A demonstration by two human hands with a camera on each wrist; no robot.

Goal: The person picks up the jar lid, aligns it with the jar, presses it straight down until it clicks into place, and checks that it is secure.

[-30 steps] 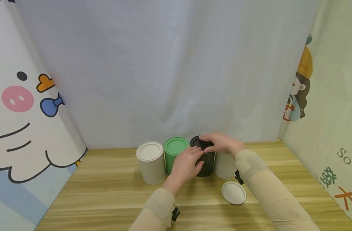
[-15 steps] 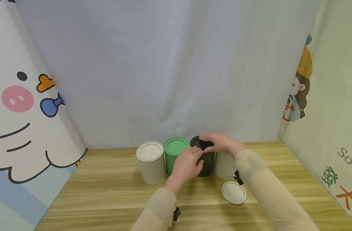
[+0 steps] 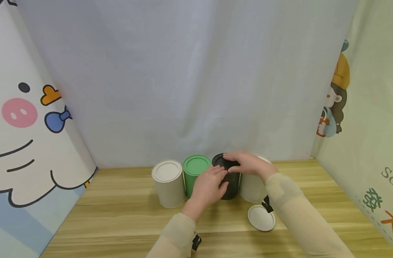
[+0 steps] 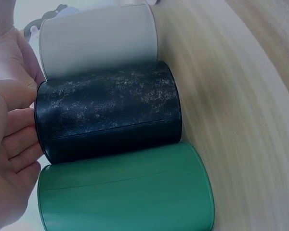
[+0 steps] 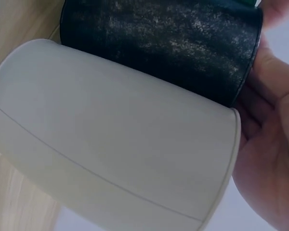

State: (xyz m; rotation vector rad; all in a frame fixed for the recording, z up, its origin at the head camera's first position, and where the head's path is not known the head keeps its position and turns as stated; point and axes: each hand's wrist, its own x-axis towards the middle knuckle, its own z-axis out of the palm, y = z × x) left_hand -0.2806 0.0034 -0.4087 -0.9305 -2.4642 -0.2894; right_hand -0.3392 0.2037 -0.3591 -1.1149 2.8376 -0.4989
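A black canister [image 3: 232, 186] stands in a row with a green one and two pale ones. My right hand [image 3: 249, 164] reaches over from the right, its fingers and thumb at the edge of the black lid [image 3: 219, 160]. From the front, my left hand [image 3: 207, 186] has its fingertips on that lid's near rim and its thumb low beside the wall. The left wrist view shows the thumb at the rim of the black canister [image 4: 111, 110]. On the table lies a loose white lid [image 3: 261, 218]. The fingers' far sides are hidden.
A green canister [image 3: 190, 179] and a lidded white canister [image 3: 169, 188] stand to the left. Another pale canister [image 3: 250, 188] is close on the right, its top mostly covered by my right hand. A grey curtain [image 3: 196, 89] hangs behind the wooden table [image 3: 125, 211].
The head view has tilted very slightly, so everything sits a little lower. Both hands stay at the black canister's top, with almost no shift.
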